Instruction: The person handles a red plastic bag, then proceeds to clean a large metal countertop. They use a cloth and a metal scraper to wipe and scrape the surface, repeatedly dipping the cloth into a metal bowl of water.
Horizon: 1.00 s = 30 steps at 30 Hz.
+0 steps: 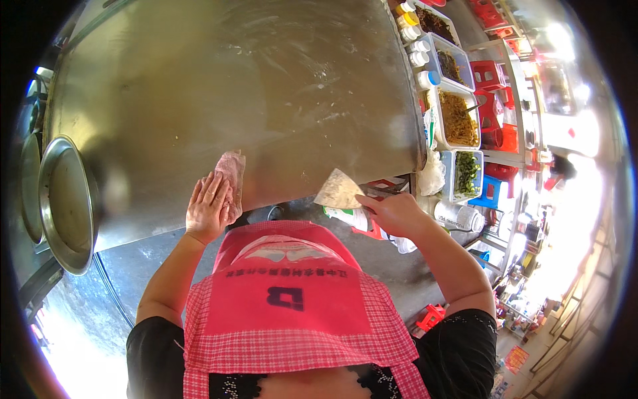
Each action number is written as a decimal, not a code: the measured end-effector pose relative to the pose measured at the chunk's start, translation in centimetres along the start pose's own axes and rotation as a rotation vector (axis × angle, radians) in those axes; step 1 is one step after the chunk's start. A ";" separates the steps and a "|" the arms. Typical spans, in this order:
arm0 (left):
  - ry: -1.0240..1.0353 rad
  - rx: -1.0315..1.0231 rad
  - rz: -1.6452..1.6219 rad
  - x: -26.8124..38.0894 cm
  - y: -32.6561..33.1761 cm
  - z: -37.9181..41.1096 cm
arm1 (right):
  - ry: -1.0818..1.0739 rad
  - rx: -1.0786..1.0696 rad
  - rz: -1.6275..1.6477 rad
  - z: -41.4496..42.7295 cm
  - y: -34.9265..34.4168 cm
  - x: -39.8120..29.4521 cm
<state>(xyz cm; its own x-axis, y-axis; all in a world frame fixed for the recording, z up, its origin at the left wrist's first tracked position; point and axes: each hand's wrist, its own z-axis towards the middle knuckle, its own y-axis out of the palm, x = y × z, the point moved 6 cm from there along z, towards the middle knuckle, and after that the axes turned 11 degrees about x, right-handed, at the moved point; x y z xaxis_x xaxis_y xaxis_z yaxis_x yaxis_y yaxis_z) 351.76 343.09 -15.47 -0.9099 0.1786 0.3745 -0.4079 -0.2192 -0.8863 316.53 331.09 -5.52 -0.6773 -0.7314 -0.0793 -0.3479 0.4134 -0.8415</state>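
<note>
My left hand [208, 207] lies flat on a folded pinkish cloth [232, 172], pressing it to the metal worktop [164, 114] near its front edge. In my right hand [394, 212] is a scraper with a broad, pale, stained blade [340, 190]. My fingers wrap its handle, which they mostly hide. The blade points left, by the front right edge of the worktop. Whitish smears and small crumbs mark the worktop's surface, mainly towards the far right.
A round metal basin [67, 204] stands at the left edge. Along the right side are several tubs of food, including shredded food [456, 119] and chopped greens [466, 174], with white-capped bottles [418, 59] beside them. Red plastic stools [487, 75] are further right.
</note>
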 end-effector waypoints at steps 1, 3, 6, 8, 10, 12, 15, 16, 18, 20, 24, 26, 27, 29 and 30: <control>-0.005 -0.005 0.006 0.0 0.0 -0.1 | 0.002 0.028 -0.011 -0.4 0.2 0.4; -0.007 -0.015 0.020 -0.1 0.2 -0.2 | -0.032 0.043 0.048 0.8 0.6 -0.5; -0.007 -0.035 0.017 -0.1 0.6 0.0 | -0.051 0.080 0.143 4.1 -0.5 -3.5; -0.008 -0.048 0.093 0.1 0.8 0.2 | -0.014 0.037 0.184 4.8 -0.8 -4.3; -0.107 -0.063 0.185 -1.1 1.4 -0.2 | 0.100 0.083 0.291 2.7 0.8 -2.6; -0.351 0.093 0.261 -4.6 2.0 -0.2 | 0.267 0.070 0.439 -0.6 1.7 -1.0; -0.584 0.147 0.284 -6.7 2.8 4.0 | 0.428 0.179 0.676 -6.6 5.2 0.7; -0.650 0.141 0.251 -6.4 3.4 6.6 | 0.476 0.206 0.743 -7.9 6.4 0.6; -0.419 0.107 0.324 -2.7 6.8 13.3 | 0.577 0.252 0.875 -10.0 8.5 0.1; -0.327 -0.097 0.211 4.7 8.7 20.4 | 0.637 0.350 0.964 -11.4 9.4 -0.5; -0.078 -0.086 0.083 16.7 14.3 27.6 | 0.778 0.519 1.091 -13.6 11.3 -0.5; 0.061 -0.039 0.009 22.7 18.0 28.6 | 0.825 0.654 1.128 -14.5 14.5 0.9; 0.134 -0.032 -0.029 25.0 19.0 28.4 | 0.844 0.728 1.152 -14.6 15.8 1.8; 0.421 -0.101 -0.132 27.1 21.0 26.4 | 0.938 0.741 1.366 -13.5 16.2 3.3; 0.518 -0.075 -0.138 26.6 19.9 25.3 | 0.996 0.727 1.426 -12.8 14.9 3.9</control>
<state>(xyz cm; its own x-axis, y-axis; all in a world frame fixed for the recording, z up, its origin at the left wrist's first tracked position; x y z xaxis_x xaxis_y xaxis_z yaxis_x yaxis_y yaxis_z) 317.55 319.19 -16.28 -0.6838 0.6545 0.3227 -0.4973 -0.0943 -0.8624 300.43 341.34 -11.57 -0.3434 0.5572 -0.7561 0.8639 -0.1285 -0.4870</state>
